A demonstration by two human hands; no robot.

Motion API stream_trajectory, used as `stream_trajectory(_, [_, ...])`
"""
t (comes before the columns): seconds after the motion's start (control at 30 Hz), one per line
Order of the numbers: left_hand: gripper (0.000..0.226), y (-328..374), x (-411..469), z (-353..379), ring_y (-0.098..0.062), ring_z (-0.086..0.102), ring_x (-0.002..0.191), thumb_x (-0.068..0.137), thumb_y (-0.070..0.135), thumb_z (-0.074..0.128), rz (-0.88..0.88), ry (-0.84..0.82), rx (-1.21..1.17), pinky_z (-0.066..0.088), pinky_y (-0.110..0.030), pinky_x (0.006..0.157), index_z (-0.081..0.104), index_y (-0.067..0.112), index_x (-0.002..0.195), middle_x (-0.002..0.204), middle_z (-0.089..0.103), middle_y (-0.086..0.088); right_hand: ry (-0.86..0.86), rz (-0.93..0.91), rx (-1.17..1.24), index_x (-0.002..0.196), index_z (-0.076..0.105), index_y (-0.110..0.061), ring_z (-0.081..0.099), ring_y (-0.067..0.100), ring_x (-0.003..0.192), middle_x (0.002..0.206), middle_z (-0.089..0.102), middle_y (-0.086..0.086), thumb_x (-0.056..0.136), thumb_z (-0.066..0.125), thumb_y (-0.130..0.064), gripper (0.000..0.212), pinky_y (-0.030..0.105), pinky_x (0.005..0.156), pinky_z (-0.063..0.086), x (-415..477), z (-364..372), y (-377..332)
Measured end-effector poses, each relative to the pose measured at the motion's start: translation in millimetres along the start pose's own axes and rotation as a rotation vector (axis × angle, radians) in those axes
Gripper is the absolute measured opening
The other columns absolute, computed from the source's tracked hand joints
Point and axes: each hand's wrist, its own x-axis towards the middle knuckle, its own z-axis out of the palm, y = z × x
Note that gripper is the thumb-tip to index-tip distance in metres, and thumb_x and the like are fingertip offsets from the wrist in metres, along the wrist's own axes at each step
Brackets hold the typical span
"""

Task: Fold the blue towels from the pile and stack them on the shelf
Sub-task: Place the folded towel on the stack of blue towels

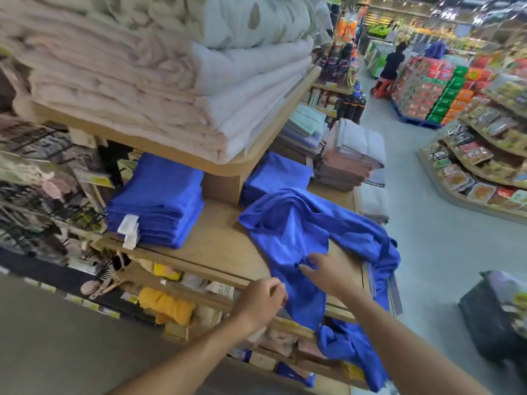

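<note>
A loose pile of blue towels (299, 223) sprawls over the right part of the wooden shelf (216, 246) and hangs down past its front edge. My right hand (325, 270) pinches a fold of that cloth near the shelf's front. My left hand (263, 299) grips the towel's hanging edge just left of it, fingers curled. A neat stack of folded blue towels (159, 203) with white tags sits at the shelf's left. A second folded blue stack (276, 175) lies behind the pile.
An upper shelf (256, 155) loaded with pale pink and white bedding overhangs the work area. Folded pink and grey towels (350, 155) stand at the right rear. Yellow cloth (168, 306) fills the lower shelf. A dark cart (496, 317) stands in the aisle at right; a person is far back.
</note>
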Motion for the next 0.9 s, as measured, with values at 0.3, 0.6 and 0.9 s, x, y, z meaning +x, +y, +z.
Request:
stream_trajectory(0.3, [0.055,20.7,63.3,-54.0,-0.021,0.048,0.131,0.089,0.041,0.061,0.478,-0.05,0.958,0.042,-0.04,0.102,0.049,0.032,0.142,0.14,0.053,0.005,-0.052,-0.05,0.033,0.108,0.066,-0.031,0.062,0.024,0.092,0.09,0.059,-0.008,0.081,0.061,-0.026,0.028,0.038,0.079,0.053,-45.4,33.5,17.1])
stream_trajectory(0.6, [0.021,20.3,44.9,-38.7,-0.02,0.062,0.084,0.09,0.052,0.055,0.501,-0.205,0.753,0.036,-0.032,0.061,0.054,0.034,0.099,0.087,0.064,0.007,0.202,-0.155,0.386,0.084,0.069,-0.04,0.056,0.002,0.063,0.078,0.067,-0.02,0.087,0.076,-0.04,0.008,0.014,0.056,0.04,-63.6,38.3,29.8])
stream_trajectory(0.9, [0.04,70.2,70.5,-35.6,-0.018,0.06,0.073,0.093,0.061,0.042,0.464,-0.136,0.696,0.04,-0.034,0.059,0.057,0.027,0.077,0.074,0.062,0.008,0.403,0.02,1.116,0.085,0.067,-0.01,0.068,0.037,0.089,0.09,0.069,0.021,0.09,0.078,-0.024,0.018,0.052,0.076,0.055,-62.9,36.8,54.3])
